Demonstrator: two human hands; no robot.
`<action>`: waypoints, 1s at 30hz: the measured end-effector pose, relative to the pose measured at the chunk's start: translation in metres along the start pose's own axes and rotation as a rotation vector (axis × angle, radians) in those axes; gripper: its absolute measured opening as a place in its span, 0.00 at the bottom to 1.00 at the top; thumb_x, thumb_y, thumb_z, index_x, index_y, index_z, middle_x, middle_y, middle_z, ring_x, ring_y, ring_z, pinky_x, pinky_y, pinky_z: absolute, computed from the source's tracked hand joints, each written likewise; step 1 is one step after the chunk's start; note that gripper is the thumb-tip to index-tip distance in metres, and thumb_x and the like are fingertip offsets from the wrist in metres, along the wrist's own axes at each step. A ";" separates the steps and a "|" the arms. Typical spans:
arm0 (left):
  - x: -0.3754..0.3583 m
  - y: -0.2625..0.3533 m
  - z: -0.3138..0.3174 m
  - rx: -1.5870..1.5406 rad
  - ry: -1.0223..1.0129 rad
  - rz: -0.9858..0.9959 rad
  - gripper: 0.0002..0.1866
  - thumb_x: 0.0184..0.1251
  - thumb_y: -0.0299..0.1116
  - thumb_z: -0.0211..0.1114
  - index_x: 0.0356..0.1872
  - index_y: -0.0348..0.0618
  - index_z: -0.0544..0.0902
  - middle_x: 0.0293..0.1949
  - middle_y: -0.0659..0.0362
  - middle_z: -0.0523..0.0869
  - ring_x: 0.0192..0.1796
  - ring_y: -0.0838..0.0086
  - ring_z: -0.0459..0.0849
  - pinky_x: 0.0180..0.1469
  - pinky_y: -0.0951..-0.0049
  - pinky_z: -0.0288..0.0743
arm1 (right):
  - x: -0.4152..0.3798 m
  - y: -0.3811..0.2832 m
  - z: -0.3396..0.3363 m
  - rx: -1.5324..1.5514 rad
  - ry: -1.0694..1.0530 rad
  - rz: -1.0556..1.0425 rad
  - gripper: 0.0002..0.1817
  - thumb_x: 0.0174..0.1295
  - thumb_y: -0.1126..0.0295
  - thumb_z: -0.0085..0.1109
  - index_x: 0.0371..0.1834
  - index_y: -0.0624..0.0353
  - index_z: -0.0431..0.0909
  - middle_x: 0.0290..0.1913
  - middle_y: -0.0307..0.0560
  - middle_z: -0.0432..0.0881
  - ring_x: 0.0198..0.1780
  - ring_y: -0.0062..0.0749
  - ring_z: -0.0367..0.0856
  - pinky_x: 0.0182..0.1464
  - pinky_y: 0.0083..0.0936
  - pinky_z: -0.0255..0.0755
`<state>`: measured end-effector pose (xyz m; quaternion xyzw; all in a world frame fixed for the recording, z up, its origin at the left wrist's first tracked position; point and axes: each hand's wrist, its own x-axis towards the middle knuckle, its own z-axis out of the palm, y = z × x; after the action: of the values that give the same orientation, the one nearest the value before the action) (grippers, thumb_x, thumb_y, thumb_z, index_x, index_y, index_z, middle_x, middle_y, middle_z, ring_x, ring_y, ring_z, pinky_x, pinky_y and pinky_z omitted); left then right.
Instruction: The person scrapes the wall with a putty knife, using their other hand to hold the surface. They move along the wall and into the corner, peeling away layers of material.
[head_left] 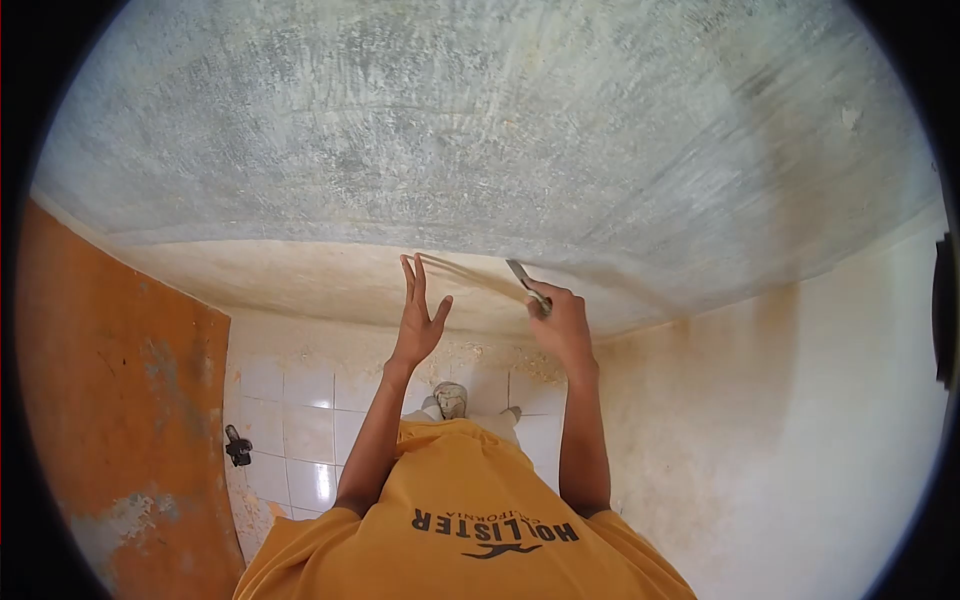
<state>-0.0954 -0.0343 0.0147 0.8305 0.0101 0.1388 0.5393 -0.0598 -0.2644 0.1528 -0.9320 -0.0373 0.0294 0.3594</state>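
A mustard-yellow printed cotton-like T-shirt (440, 475) lies nearest, below the broad, mottled grey-and-cream wall (430, 150). The left hand (418, 328) is released, fingers spread near the wall, perhaps for steadiness; contact is unclear. The right hand (563, 325) grips a slim, flat-bladed metal scraper (517, 270) by its handle, seemingly so the blade faces the wall's lower part.

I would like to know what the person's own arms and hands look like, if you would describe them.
Both the left hand and right hand are bare, with no gloves. The forearms are bare too, below the short, orange-yellow sleeves of a T-shirt.
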 end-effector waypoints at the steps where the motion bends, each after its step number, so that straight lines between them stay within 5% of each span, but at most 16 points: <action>1: -0.002 -0.002 0.003 -0.002 -0.005 -0.005 0.50 0.79 0.34 0.63 0.86 0.61 0.34 0.85 0.46 0.25 0.84 0.38 0.44 0.70 0.35 0.71 | 0.001 0.004 0.006 -0.044 -0.009 -0.004 0.18 0.68 0.69 0.63 0.60 0.53 0.86 0.47 0.63 0.89 0.48 0.56 0.89 0.50 0.38 0.80; 6: -0.001 0.007 0.000 -0.010 -0.006 -0.029 0.49 0.79 0.33 0.63 0.86 0.60 0.35 0.85 0.48 0.24 0.84 0.39 0.43 0.71 0.35 0.69 | -0.006 0.030 0.001 0.105 0.103 -0.045 0.19 0.67 0.73 0.64 0.61 0.53 0.86 0.43 0.60 0.89 0.40 0.44 0.88 0.47 0.32 0.79; 9: -0.004 0.012 -0.007 0.020 0.009 -0.073 0.49 0.78 0.30 0.63 0.86 0.52 0.36 0.84 0.42 0.25 0.84 0.38 0.43 0.78 0.47 0.61 | -0.012 0.036 -0.003 0.186 0.135 -0.016 0.19 0.67 0.73 0.64 0.61 0.53 0.86 0.39 0.60 0.89 0.34 0.39 0.85 0.44 0.30 0.78; 11: -0.006 0.011 -0.004 -0.042 -0.016 -0.125 0.49 0.78 0.30 0.63 0.86 0.54 0.36 0.85 0.44 0.25 0.84 0.38 0.44 0.76 0.46 0.64 | -0.013 0.041 -0.003 0.188 0.137 -0.016 0.19 0.67 0.72 0.65 0.61 0.53 0.86 0.38 0.60 0.88 0.32 0.37 0.83 0.43 0.30 0.77; 17: -0.013 0.017 0.003 -0.037 -0.063 -0.118 0.49 0.78 0.31 0.63 0.86 0.58 0.36 0.85 0.46 0.25 0.84 0.38 0.46 0.73 0.41 0.68 | -0.007 0.096 -0.025 0.106 0.080 0.164 0.18 0.66 0.68 0.66 0.59 0.53 0.88 0.38 0.62 0.88 0.36 0.42 0.86 0.43 0.33 0.78; 23: -0.010 0.017 0.010 -0.032 -0.083 -0.115 0.49 0.78 0.29 0.63 0.86 0.58 0.36 0.85 0.45 0.24 0.84 0.38 0.43 0.75 0.40 0.64 | 0.024 0.132 0.003 0.056 -0.005 0.033 0.18 0.65 0.68 0.66 0.58 0.54 0.88 0.42 0.63 0.89 0.42 0.49 0.90 0.48 0.38 0.80; 26: -0.001 0.025 0.009 -0.045 -0.092 -0.096 0.49 0.78 0.29 0.63 0.86 0.58 0.36 0.84 0.45 0.23 0.84 0.38 0.41 0.77 0.42 0.61 | 0.013 0.119 -0.011 0.096 0.033 0.110 0.18 0.66 0.68 0.66 0.59 0.51 0.88 0.46 0.59 0.90 0.43 0.40 0.88 0.49 0.33 0.78; 30: 0.003 0.023 0.018 -0.019 -0.053 -0.063 0.50 0.77 0.28 0.63 0.86 0.57 0.35 0.84 0.45 0.22 0.84 0.38 0.40 0.76 0.41 0.61 | 0.016 0.111 -0.007 0.062 0.026 0.126 0.18 0.66 0.68 0.66 0.59 0.52 0.88 0.44 0.60 0.90 0.42 0.44 0.89 0.48 0.34 0.79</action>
<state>-0.0917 -0.0596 0.0294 0.8280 0.0207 0.0995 0.5515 -0.0377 -0.3493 0.0829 -0.9213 0.0270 0.0410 0.3858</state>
